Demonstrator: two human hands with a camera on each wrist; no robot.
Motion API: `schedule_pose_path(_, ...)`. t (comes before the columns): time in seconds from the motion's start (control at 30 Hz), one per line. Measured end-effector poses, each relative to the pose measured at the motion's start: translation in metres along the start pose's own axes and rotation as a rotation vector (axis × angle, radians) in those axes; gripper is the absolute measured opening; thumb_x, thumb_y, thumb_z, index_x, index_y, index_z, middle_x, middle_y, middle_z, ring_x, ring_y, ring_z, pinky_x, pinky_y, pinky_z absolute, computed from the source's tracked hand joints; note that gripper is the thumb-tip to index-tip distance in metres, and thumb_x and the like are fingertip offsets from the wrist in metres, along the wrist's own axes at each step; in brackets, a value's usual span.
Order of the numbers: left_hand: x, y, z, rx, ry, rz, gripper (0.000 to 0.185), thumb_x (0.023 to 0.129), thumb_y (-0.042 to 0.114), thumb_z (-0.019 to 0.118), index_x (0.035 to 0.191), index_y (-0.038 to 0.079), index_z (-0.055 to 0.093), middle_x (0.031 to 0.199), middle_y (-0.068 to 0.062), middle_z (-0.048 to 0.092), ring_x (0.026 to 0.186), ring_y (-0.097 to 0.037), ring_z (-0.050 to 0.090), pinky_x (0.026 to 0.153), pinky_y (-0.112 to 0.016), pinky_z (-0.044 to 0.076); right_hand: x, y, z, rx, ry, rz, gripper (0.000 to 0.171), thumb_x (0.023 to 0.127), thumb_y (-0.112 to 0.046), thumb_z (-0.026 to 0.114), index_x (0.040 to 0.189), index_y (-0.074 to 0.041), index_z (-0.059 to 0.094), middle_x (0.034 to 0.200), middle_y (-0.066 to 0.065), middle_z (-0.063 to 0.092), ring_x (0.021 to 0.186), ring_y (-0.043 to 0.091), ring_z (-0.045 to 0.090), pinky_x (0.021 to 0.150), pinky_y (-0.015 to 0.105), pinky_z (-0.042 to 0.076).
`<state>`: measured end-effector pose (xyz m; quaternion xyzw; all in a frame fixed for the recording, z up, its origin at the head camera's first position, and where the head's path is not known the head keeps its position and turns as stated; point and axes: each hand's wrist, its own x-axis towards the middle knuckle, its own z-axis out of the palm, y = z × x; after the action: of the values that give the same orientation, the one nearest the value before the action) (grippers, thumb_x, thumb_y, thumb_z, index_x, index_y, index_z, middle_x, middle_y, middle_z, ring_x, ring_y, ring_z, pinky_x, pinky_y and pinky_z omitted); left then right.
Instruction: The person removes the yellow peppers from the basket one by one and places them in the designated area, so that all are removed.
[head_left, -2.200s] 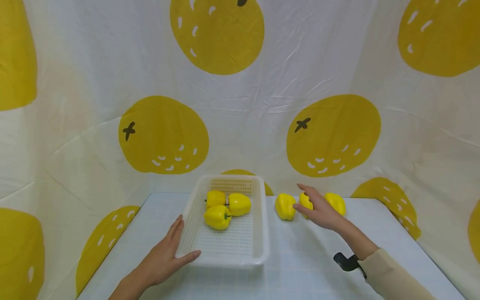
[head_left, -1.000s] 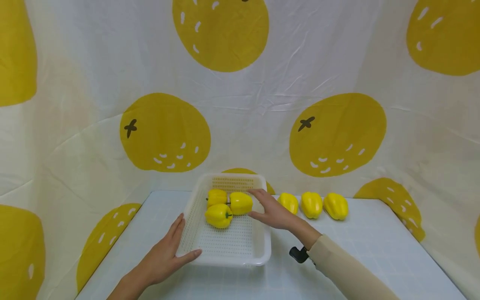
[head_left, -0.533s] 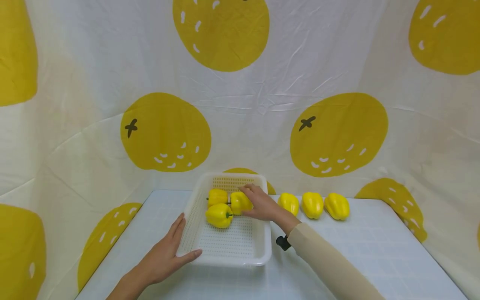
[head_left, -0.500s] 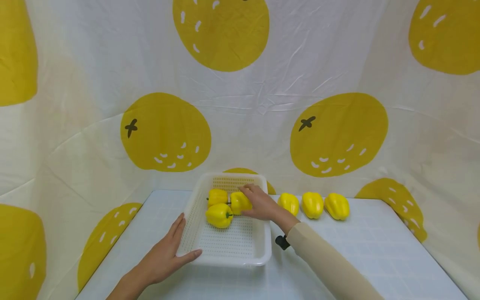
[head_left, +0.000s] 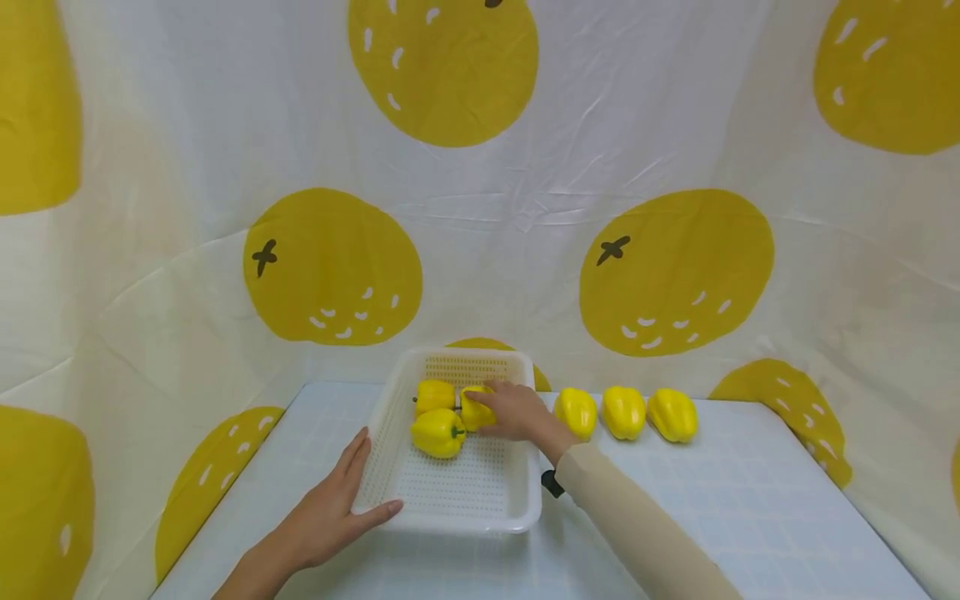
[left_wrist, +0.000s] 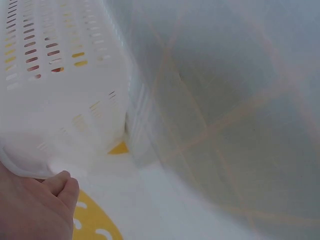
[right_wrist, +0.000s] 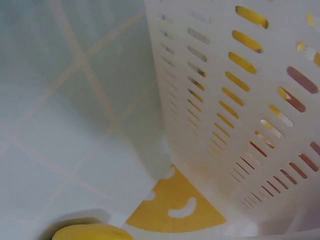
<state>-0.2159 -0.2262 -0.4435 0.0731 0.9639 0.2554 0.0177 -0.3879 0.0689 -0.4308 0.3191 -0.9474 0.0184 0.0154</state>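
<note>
A white perforated plastic basket [head_left: 450, 523] stands on the table. My left hand [head_left: 322, 512] grips it at the near left corner, thumb over the front rim; in the left wrist view the bent fingers of that hand [left_wrist: 37, 210] are at the rim. Inside lie three yellow bell peppers. Fingers of my right hand [head_left: 517, 412] curl round the right-hand bell pepper [head_left: 474, 414], hiding its right side. The back left bell pepper [head_left: 435, 395] and the front bell pepper [head_left: 437, 435] touch or nearly touch it. In the right wrist view the basket wall [right_wrist: 200, 100] conceals the hand.
Right of the basket, three more yellow bell peppers stand in a row: one by my right wrist [head_left: 576, 412], a middle pepper [head_left: 623, 412] and a right pepper [head_left: 672, 414]. A fruit-print curtain [head_left: 510, 275] hangs behind and around the light blue checked table [head_left: 720, 517].
My right hand has moved left from over the row of bell peppers into the basket, and its fingers have closed round the right-hand pepper there. My left hand keeps its grip.
</note>
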Motion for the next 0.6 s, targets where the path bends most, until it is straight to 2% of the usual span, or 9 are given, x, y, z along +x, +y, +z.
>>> schedule_pose_path(0.17, 0.0017, -0.0006, -0.0014, 0.009, 0.006, 0.007, 0.121, 0.085, 0.081, 0.055, 0.165, 0.005, 0.005, 0.172, -0.012, 0.000, 0.150, -0.042, 0.030, 0.113, -0.064, 0.033, 0.0005, -0.0001, -0.0004, -0.019, 0.034, -0.005, 0.062, 0.091, -0.040, 0.077, 0.149, -0.033, 0.054, 0.149, 0.012, 0.054, 0.128, 0.035, 0.057, 0.102, 0.053, 0.050)
schedule_pose_path(0.37, -0.0016, -0.0027, 0.0004, -0.012, 0.001, 0.018, 0.120, 0.086, 0.080, 0.056, 0.164, 0.004, 0.005, 0.172, -0.013, -0.001, 0.151, -0.043, 0.027, 0.114, -0.065, 0.032, -0.0005, -0.0035, -0.0002, 0.057, 0.049, 0.027, 0.059, 0.088, -0.035, 0.082, 0.143, -0.032, 0.059, 0.135, 0.011, 0.058, 0.107, 0.027, 0.062, 0.086, 0.043, 0.055)
schedule_pose_path(0.6, -0.0010, -0.0045, 0.0036, 0.000, 0.032, 0.053, 0.118, 0.088, 0.078, 0.056, 0.164, 0.003, 0.007, 0.172, -0.014, 0.001, 0.151, -0.042, 0.028, 0.114, -0.063, 0.033, -0.0027, -0.0046, -0.0011, 0.076, 0.056, 0.045, 0.061, 0.088, -0.035, 0.082, 0.144, -0.030, 0.059, 0.135, 0.004, 0.063, 0.114, 0.024, 0.063, 0.098, 0.047, 0.053)
